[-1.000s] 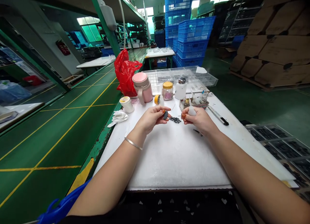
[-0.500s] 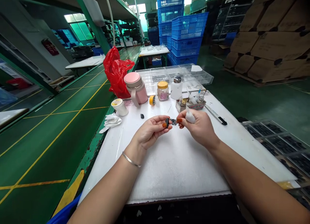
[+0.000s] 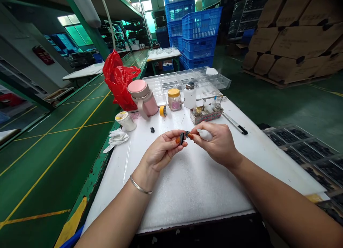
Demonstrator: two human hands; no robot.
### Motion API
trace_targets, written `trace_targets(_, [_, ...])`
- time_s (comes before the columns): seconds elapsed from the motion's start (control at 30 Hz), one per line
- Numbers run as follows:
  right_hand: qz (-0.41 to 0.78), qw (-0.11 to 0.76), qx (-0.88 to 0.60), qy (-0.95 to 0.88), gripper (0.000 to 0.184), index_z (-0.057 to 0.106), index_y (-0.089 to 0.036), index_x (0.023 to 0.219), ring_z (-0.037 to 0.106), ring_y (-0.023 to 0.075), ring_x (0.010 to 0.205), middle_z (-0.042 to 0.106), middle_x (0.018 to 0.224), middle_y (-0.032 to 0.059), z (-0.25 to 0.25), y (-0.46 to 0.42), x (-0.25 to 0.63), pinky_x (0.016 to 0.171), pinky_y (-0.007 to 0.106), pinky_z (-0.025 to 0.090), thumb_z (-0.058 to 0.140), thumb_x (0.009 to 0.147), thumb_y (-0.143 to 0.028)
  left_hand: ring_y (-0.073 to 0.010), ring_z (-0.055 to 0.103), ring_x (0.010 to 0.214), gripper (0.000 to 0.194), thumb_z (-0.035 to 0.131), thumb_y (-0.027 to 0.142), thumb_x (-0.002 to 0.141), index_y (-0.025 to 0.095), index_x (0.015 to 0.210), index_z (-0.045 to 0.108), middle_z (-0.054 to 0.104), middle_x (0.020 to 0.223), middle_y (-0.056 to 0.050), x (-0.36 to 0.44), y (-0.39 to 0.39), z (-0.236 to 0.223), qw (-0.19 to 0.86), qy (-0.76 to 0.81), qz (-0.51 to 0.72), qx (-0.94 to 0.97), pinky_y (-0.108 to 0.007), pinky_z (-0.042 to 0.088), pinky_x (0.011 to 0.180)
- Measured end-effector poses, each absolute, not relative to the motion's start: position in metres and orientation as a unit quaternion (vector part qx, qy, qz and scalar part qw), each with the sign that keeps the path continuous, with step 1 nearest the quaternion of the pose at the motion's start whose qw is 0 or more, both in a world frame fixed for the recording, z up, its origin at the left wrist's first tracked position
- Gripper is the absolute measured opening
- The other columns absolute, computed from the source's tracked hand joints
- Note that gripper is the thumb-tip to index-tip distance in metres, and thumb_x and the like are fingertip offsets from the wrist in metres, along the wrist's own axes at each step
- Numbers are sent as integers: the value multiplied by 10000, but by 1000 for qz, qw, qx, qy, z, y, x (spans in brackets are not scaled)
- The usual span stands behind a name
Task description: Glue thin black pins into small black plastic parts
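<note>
Black and small, a plastic part [image 3: 182, 138] sits pinched between the thumb and fingertips of the left hand [image 3: 162, 151], held just above the middle of the white desk [image 3: 193, 183]. At 3 o'clock from it, the right hand [image 3: 218, 142] is closed around a small white squeeze bottle [image 3: 205, 134], its fingertips meeting the part; what passes between them is too small to tell. Another dark piece [image 3: 152, 129] lies on the desk at 10 o'clock. Farther off at 11 o'clock stands a pink mug [image 3: 142, 98], with a yellow-lidded jar [image 3: 174, 99] at 12 o'clock.
</note>
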State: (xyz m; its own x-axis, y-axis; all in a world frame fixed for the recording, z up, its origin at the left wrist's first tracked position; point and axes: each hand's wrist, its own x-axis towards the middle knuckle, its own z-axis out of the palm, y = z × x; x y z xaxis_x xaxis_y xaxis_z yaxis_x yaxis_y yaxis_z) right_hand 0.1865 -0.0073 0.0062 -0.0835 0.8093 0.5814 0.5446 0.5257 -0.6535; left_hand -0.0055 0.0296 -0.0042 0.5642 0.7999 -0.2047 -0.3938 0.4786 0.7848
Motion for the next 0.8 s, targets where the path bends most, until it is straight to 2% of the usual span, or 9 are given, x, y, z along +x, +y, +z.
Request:
trace_targets(0.2, [48, 477, -450, -753, 87, 669, -217, 807, 669, 166, 673, 738, 760, 11, 2, -6, 185, 646, 267, 454, 613, 867, -245, -131, 707, 745, 232, 784, 34, 689, 119, 897, 723, 727, 854, -55, -2, 29, -6, 802, 297, 382, 351, -154, 569, 663])
trace_targets(0.37, [-23, 474, -419, -774, 105, 644, -207, 794, 663, 172, 659, 727, 733, 27, -2, -8, 181, 638, 282, 462, 586, 880, -223, -129, 707, 752, 245, 788, 11, 665, 109, 881, 722, 737, 868, -64, 1, 27, -10, 802, 290, 396, 341, -161, 577, 684])
trace_targets(0.5, [-56, 477, -402, -780, 119, 649, -215, 794, 671, 188, 695, 736, 751, 55, -7, -11, 177, 693, 306, 486, 584, 893, -217, -115, 689, 689, 214, 806, 51, 676, 89, 875, 737, 725, 787, -68, 1, 26, -10, 809, 269, 396, 342, -146, 563, 644])
trace_targets(0.63, [26, 493, -400, -772, 100, 669, -224, 808, 675, 188, 701, 743, 774, 56, -7, -10, 180, 686, 306, 492, 613, 889, -242, -115, 683, 679, 224, 845, 85, 647, 90, 850, 749, 725, 787, -73, -2, 25, -8, 810, 269, 381, 356, -153, 564, 646])
trace_targets(0.7, [124, 505, -388, -761, 89, 674, -219, 806, 659, 175, 667, 733, 757, 41, -6, -7, 183, 647, 292, 482, 642, 878, -261, -122, 687, 695, 234, 870, 101, 618, 95, 819, 750, 722, 780, -71, -3, 24, -8, 812, 264, 374, 362, -162, 569, 658])
trace_targets(0.8, [271, 510, -382, -722, 168, 671, -214, 771, 640, 174, 645, 711, 726, 32, -6, -2, 187, 623, 291, 481, 695, 857, -356, -122, 685, 707, 245, 880, 111, 603, 95, 810, 751, 714, 770, -64, -3, 22, -7, 812, 260, 369, 369, -161, 565, 658])
